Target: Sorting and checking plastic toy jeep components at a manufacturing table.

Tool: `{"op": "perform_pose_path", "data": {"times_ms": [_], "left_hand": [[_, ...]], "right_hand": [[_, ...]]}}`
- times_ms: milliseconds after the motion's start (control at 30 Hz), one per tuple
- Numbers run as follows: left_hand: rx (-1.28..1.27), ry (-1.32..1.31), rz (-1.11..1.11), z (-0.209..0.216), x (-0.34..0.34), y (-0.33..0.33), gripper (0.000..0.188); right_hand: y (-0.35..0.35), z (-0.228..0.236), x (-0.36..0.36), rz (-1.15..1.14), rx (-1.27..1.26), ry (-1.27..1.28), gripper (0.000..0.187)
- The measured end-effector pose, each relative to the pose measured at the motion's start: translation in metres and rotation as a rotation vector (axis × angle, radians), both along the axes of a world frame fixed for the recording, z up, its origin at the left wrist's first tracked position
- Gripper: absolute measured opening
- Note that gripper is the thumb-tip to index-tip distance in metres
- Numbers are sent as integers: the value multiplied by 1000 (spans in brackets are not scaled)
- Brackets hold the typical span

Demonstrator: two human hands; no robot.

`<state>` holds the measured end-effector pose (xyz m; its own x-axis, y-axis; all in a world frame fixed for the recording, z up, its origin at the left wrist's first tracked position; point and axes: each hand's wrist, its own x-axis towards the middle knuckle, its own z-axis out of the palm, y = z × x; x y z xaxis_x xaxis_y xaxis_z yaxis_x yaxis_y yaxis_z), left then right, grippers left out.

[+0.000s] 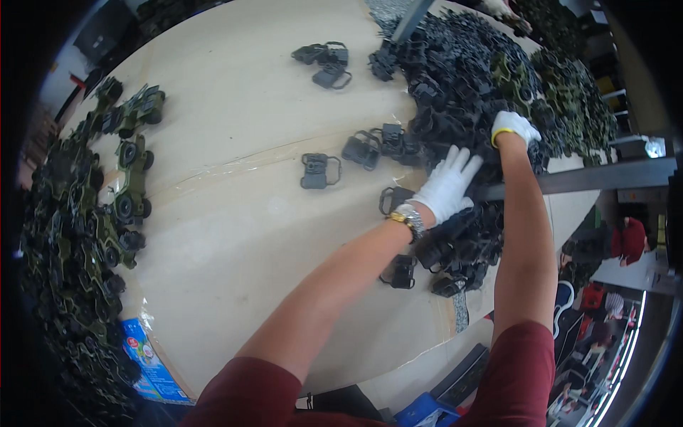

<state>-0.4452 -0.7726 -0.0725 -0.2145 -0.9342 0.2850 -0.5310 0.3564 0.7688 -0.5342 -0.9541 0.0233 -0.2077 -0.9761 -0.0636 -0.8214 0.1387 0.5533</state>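
Note:
Both my hands wear white gloves and reach over a big heap of black plastic toy-vehicle parts (455, 92). My left hand (445, 188) lies at the heap's near left side with its fingers stretched out and apart, holding nothing I can see. Farther right, my right hand (516, 129) is closed with its fingers curled down at the heap; whatever is in them is hidden. A few loose black parts with looped frames, among them one flat piece (314, 171) and another (361, 151), rest left of my left hand. A smaller black part (403, 272) sits nearer me.
Green toy jeeps (60, 213) crowd the table's left edge. Green parts (569, 99) are piled beyond the black heap. A grey metal bar (605, 176) crosses at the right. A blue printed package (153, 366) lies near left. A person in red (627, 242) is off to the right.

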Motion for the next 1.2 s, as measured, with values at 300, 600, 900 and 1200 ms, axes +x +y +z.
{"op": "perform_pose_path", "data": {"times_ms": [300, 600, 900, 1200], "left_hand": [[17, -58, 72, 21, 57, 92, 71], [190, -375, 668, -42, 184, 249, 87], [119, -301, 547, -52, 192, 259, 91], [142, -306, 551, -49, 195, 260, 81]], "right_hand": [[6, -4, 112, 843, -314, -425, 25], [53, -65, 350, 1132, 196, -384, 67], [-14, -69, 271, 752, 244, -148, 60], [-10, -15, 131, 583, 247, -31, 48]]}}
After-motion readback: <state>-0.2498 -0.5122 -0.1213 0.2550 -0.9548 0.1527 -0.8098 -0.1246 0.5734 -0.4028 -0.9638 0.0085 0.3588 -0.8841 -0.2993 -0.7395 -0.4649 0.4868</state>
